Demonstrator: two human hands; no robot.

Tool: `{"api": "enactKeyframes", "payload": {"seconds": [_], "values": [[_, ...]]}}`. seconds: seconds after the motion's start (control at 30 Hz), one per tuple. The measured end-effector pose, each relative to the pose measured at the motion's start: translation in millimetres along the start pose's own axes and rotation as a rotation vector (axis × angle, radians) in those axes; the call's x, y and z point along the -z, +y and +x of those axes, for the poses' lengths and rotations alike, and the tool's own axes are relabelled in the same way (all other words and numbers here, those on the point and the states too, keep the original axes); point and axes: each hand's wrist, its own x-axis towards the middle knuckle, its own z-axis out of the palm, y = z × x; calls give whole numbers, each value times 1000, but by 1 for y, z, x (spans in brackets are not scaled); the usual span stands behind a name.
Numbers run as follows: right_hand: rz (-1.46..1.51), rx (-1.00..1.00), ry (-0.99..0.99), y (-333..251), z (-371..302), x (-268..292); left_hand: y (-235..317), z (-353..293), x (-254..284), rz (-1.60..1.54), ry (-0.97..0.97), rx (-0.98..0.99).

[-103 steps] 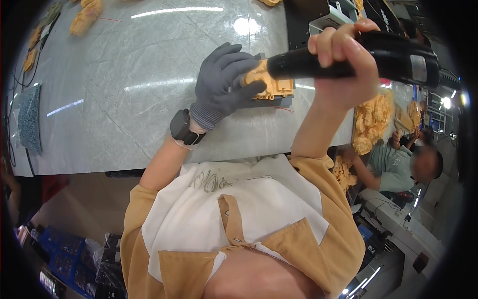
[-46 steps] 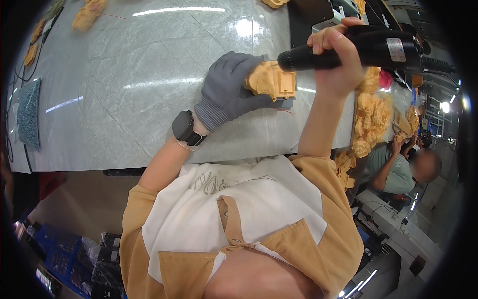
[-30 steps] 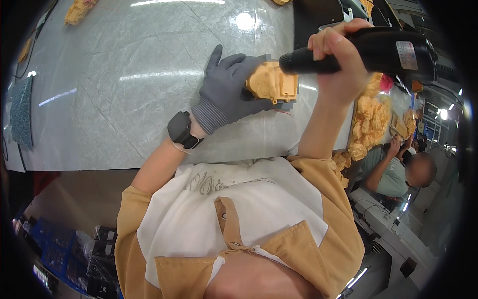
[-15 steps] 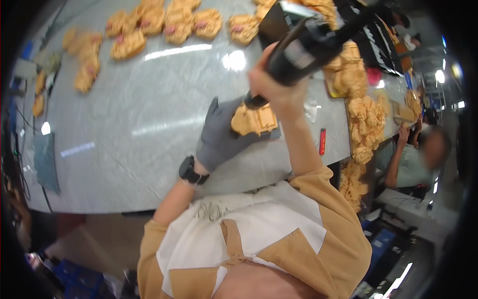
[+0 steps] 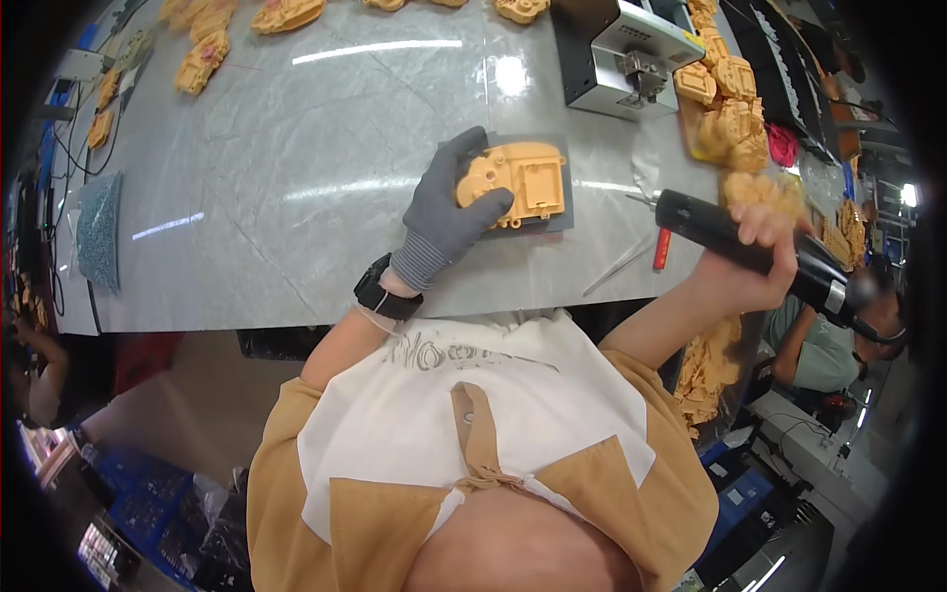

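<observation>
My left hand (image 5: 446, 202), in a grey glove, grips the left side of an orange plastic housing (image 5: 513, 187). Its thumb presses on the face of the part, which shows a square recess and small round bosses. Beneath the housing lies a dark square pad (image 5: 552, 225). Off to the right, my bare right hand (image 5: 755, 252) is wrapped round a black electric screwdriver (image 5: 705, 223). The tool lies nearly level, its bit pointing left toward the housing but apart from it. A cord leaves its rear end.
A metal box-shaped machine (image 5: 617, 59) stands at the back right. Orange housings (image 5: 735, 128) are heaped along the right; others (image 5: 204, 61) lie far left. A red stick-like tool (image 5: 662, 249) and metal tweezers (image 5: 619, 268) lie near the front edge. A bag of bluish pellets (image 5: 99, 232) sits left.
My right hand has swung the screwdriver from above the housing down to the right, turning its bit leftward. The housing, held in my left hand, appears higher and farther right in view.
</observation>
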Motion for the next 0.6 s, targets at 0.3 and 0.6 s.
{"api": "enactKeyframes", "payload": {"seconds": [0.3,0.6], "values": [[81,-55,52,9,-10,6,57,-5,8,315,122,-370],[144,-52,-47,14,-14,-9,63,-25,29,270,95,-659]]}}
